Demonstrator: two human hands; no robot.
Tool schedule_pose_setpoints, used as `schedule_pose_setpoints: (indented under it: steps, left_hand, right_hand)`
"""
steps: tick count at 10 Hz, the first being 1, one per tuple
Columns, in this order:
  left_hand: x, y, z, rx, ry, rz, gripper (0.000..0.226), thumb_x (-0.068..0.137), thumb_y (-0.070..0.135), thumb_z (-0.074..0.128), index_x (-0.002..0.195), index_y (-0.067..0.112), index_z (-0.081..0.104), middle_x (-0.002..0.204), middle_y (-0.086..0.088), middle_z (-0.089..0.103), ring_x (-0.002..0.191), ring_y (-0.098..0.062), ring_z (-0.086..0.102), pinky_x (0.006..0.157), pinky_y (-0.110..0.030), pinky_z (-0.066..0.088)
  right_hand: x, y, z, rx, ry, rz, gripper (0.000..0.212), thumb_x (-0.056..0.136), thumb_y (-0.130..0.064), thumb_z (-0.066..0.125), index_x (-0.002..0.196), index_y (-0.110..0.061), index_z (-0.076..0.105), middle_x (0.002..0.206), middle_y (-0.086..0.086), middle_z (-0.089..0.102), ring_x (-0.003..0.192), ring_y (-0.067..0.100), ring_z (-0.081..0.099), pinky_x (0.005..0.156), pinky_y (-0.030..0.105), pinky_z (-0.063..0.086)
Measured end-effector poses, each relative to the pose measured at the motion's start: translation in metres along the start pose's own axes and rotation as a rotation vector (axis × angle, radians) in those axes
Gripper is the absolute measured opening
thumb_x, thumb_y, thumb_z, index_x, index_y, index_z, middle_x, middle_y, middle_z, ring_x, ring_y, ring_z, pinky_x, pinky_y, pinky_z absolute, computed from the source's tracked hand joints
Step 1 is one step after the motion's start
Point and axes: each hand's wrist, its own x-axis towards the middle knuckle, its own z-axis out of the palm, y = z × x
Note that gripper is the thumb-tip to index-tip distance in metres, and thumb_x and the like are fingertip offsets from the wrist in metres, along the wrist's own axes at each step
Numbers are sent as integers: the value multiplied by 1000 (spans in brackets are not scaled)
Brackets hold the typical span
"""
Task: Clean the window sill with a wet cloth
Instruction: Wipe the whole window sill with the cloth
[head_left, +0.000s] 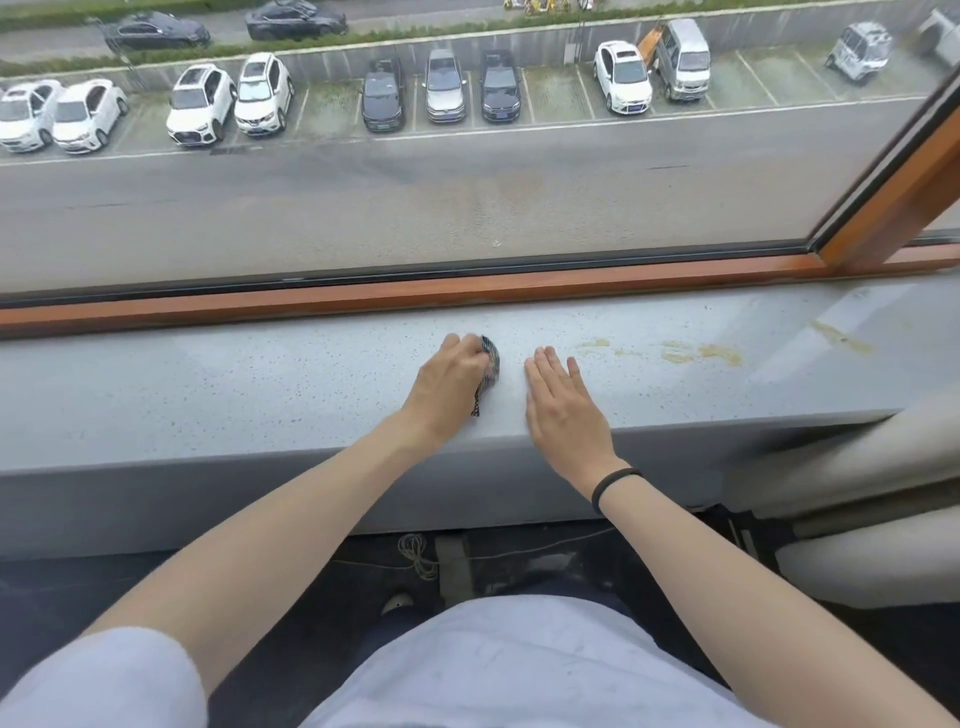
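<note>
Grey sill (208, 384) — left hand (447, 379) grips dark cloth (490, 358).

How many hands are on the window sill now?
2. The left hand grips the cloth at the middle of the sill; the right hand lies flat just right of it.

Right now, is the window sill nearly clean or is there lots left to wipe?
About halfway, it seems. The window sill left of the hands shows no stains. The left hand holds the dark cloth against it, and the right hand rests flat beside it. Still to do: the yellowish stains further right, which the cloth is not touching.
</note>
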Motion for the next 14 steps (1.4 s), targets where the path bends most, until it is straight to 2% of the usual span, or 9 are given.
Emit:
schedule_pose_setpoints:
  steps: [1, 3, 5, 7, 9, 11, 12, 13, 14]
  left_hand:
    - [-42, -24, 0, -41, -90, 210, 46, 62, -29, 52, 92, 2, 69, 94, -7, 62, 85, -24, 52, 60, -34, 52]
    - [13, -31, -16, 24, -51, -20, 35, 77, -18, 39, 89, -3, 68, 87, -11, 56, 86, -26, 42, 64, -38, 43]
    - [-33, -28, -4, -28, -125, 293, 51, 61, -27, 47, 93, 5, 70, 89, -7, 62, 81, -26, 49, 51, -36, 50]
    - [18, -17, -13, 30, -51, -44, 40, 79, -16, 38, 100, 3, 67, 95, -6, 54, 94, -23, 41, 61, -34, 42]
    - [-29, -48, -17, -84, -120, 150, 61, 72, -24, 44, 113, 14, 69, 107, 1, 62, 96, -21, 44, 56, -33, 42]
    - [35, -13, -18, -16, -54, -68, 42, 85, -12, 42, 107, 11, 69, 90, 3, 49, 91, -18, 35, 61, -31, 34]
    - [13, -4, -8, -38, -135, 150, 51, 79, -15, 42, 112, 15, 67, 102, -1, 58, 95, -20, 41, 59, -31, 40]
    - [1, -33, -12, -96, -133, 171, 60, 75, -21, 44, 115, 17, 68, 102, -1, 62, 93, -22, 44, 60, -37, 48]
    - [37, -40, -17, -19, -99, -59, 53, 79, -16, 41, 114, 14, 67, 100, -2, 57, 97, -22, 40, 60, -36, 41]
  right_hand:
    - [-2, -3, -1, 6, -2, -4, 53, 93, -21, 22, 133, 2, 50, 137, 18, 50, 132, 28, 44, 113, 42, 27]
    - [-5, -3, 0, -9, -11, 8, 53, 93, -20, 22, 133, 2, 50, 138, 18, 50, 132, 28, 44, 113, 42, 25]
    - [-7, 2, -1, 4, 3, 11, 53, 93, -20, 23, 133, 2, 49, 138, 18, 49, 133, 27, 43, 114, 42, 26]
    - [-6, 0, 1, -3, -2, 14, 53, 92, -19, 23, 133, 2, 49, 139, 18, 49, 133, 28, 43, 114, 42, 27]
    - [-1, 0, -1, 3, 18, -3, 53, 92, -19, 23, 132, 3, 50, 137, 19, 50, 132, 28, 45, 112, 44, 31]
    - [4, 3, -2, -3, 23, -4, 53, 92, -19, 24, 132, 3, 51, 137, 19, 50, 132, 28, 44, 113, 43, 29]
    - [7, 3, -2, 7, 18, 0, 52, 93, -19, 24, 132, 3, 51, 137, 18, 50, 132, 28, 45, 113, 44, 29]
    - [8, 0, 0, 7, 22, 1, 53, 93, -20, 24, 133, 2, 50, 139, 18, 49, 133, 28, 43, 113, 43, 28]
    - [9, 0, 1, 8, 16, 4, 53, 93, -20, 24, 132, 2, 51, 138, 18, 50, 132, 28, 44, 113, 43, 27]
